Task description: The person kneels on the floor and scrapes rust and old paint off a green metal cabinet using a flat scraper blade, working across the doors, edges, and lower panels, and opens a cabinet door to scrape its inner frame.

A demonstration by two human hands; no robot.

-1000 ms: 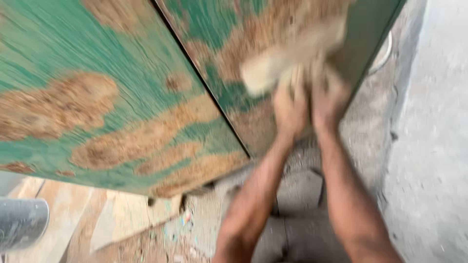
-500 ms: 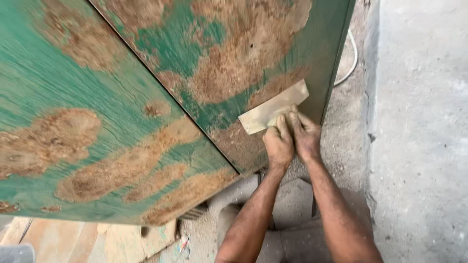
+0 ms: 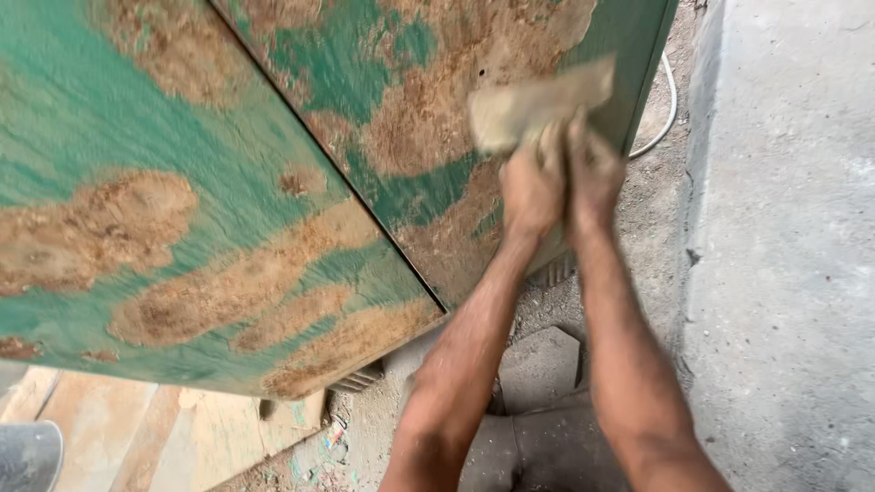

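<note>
The sandpaper sheet lies flat on the rusty green metal panel, long axis rising toward the upper right – higher on the panel than half a second ago. The left hand and right hand press its lower edge side by side, fingers curled on it. It is motion-blurred; the fingertips are hard to make out.

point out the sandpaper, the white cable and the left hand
sandpaper [image 3: 538,105], head view, middle of the sheet
white cable [image 3: 668,105], head view, its curve by the panel edge
left hand [image 3: 533,187], head view, its back
</note>
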